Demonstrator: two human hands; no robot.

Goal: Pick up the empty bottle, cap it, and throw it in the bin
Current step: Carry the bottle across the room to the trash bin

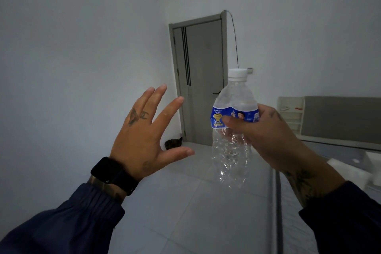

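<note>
A clear, crumpled plastic bottle [231, 150] with a blue label stands upright in the air at centre right. A white cap [237, 73] sits on its neck. My right hand [266, 130] is wrapped around the bottle at the label. My left hand [144, 136] hovers to the left of the bottle, fingers spread, holding nothing and not touching it. A small dark bin [172, 143] sits on the floor by the wall near the door, partly hidden behind my left hand.
A grey door [202, 80] is shut straight ahead. A bed with a grey headboard [340, 117] and white bedding lies along the right side. Pale tiled floor [185, 202] stretches between me and the door. White walls on the left.
</note>
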